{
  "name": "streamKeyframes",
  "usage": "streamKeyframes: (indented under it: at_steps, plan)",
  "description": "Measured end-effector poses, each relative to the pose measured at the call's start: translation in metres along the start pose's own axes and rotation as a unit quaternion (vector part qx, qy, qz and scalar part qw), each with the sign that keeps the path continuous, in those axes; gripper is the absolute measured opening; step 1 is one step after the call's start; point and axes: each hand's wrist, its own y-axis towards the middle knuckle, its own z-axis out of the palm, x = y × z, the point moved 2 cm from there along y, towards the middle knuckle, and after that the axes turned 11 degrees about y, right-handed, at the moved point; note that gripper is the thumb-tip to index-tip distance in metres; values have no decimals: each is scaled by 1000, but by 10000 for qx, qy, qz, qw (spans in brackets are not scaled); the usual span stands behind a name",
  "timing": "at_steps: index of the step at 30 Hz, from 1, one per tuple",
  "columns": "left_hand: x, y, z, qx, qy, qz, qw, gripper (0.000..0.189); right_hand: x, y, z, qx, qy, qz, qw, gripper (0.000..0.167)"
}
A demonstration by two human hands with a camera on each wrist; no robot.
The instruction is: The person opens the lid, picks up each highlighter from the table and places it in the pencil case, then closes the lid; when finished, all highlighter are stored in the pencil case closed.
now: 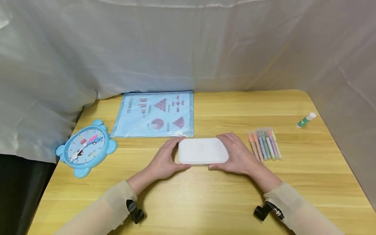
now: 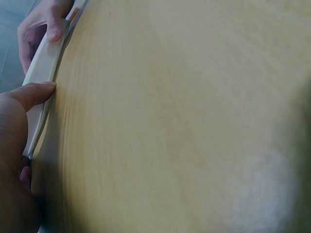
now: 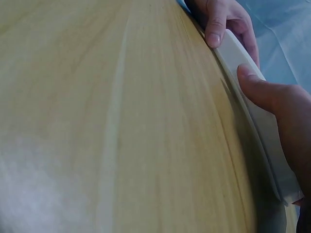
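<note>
A flat white case (image 1: 202, 150) with rounded corners lies on the table in the middle of the head view. My left hand (image 1: 165, 160) grips its left end, thumb on the near side and fingers round the far corner. At the opposite end my right hand (image 1: 237, 156) holds it the same way. In the left wrist view the case (image 2: 46, 65) shows as a narrow white side with a thumb on it. The right wrist view shows the long side of the case (image 3: 262, 126) close to the tabletop. What is inside cannot be seen.
Behind the case lies a blue printed pouch (image 1: 152, 114). A blue toy clock (image 1: 86, 147) is at the left. Several coloured pens (image 1: 264, 144) in a clear sleeve lie to the right, and a glue stick (image 1: 306, 120) farther right. Grey curtain (image 1: 188, 45) borders the wooden table (image 1: 199, 202).
</note>
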Motion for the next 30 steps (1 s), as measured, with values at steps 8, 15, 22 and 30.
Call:
streamKeyframes:
  at_steps: [8,15,22,30]
  plan:
    - [0,1,-5,-65,-138,144,9998,106,10,8,-8,89,180,406,9990,104]
    - [1,0,-3,-47,-144,228,9996,110,16,10,-16,411,292,910,9946,111]
    - [0,-1,0,61,-128,161,9998,113,15,5,-20,353,483,1155,9915,117]
    - [0,-2,-1,62,-210,80,9997,117,16,3,-25,63,639,1090,9920,103]
